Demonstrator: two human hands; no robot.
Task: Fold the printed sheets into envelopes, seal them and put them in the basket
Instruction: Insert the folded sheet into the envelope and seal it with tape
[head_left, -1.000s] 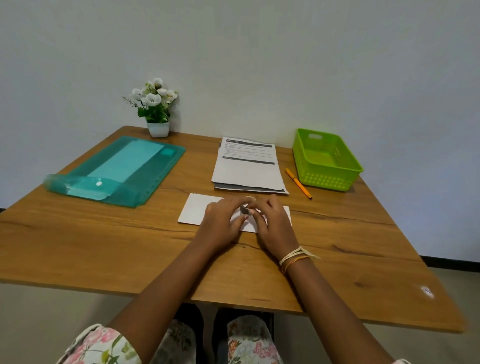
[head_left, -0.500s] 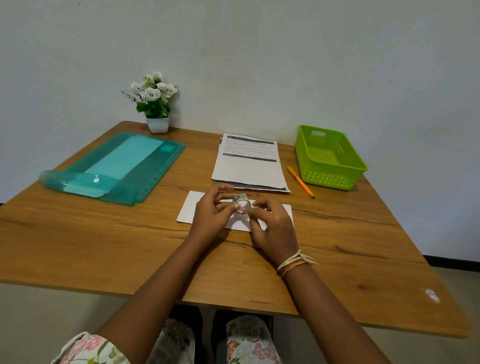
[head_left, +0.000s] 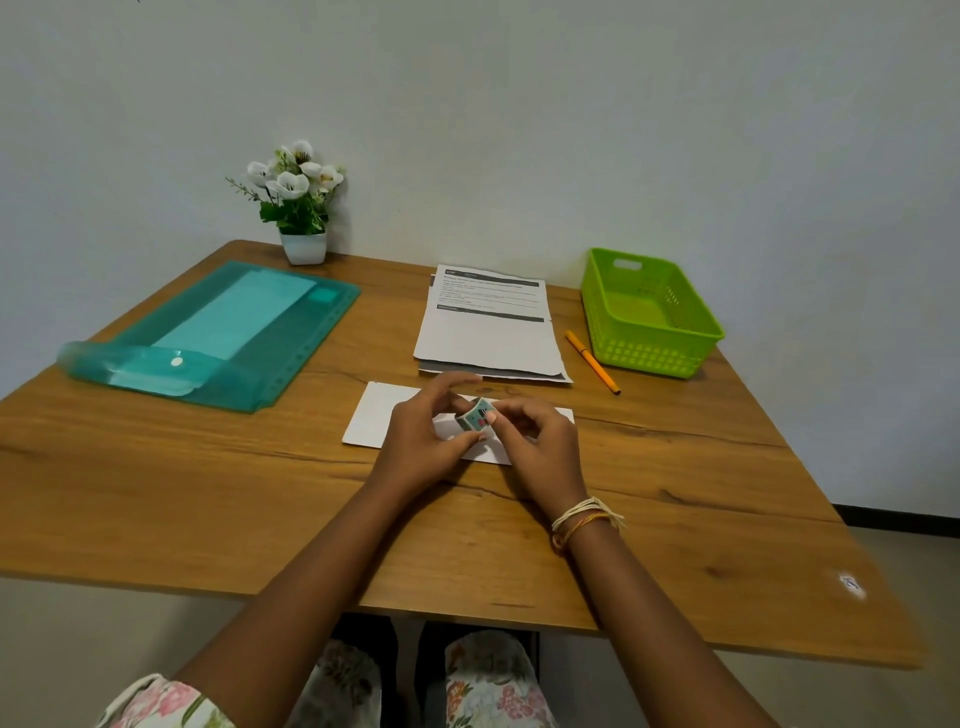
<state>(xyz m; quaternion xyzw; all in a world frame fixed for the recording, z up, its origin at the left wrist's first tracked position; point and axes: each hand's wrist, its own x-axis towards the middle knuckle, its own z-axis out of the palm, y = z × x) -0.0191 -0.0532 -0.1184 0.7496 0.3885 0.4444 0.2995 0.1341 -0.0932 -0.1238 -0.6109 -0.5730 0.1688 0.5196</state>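
Note:
A white folded sheet (head_left: 375, 415) lies flat on the wooden table (head_left: 208, 493) in front of me. Just above it I hold a small patterned tape roll (head_left: 475, 414) between both hands. My left hand (head_left: 421, 441) pinches the roll from the left with thumb and fingers. My right hand (head_left: 540, 441) grips it from the right, its fingertips on the roll's edge. Behind lies a stack of printed sheets (head_left: 488, 332). The green basket (head_left: 649, 312) stands at the back right and looks empty.
An orange pen (head_left: 592, 361) lies between the printed sheets and the basket. A teal plastic folder (head_left: 218, 332) with its flap open covers the back left. A small white pot of flowers (head_left: 301, 208) stands against the wall.
Both hands have lifted off the folded sheet, raising the tape roll and turning it so that its patterned side shows. The folded sheet has stayed in place.

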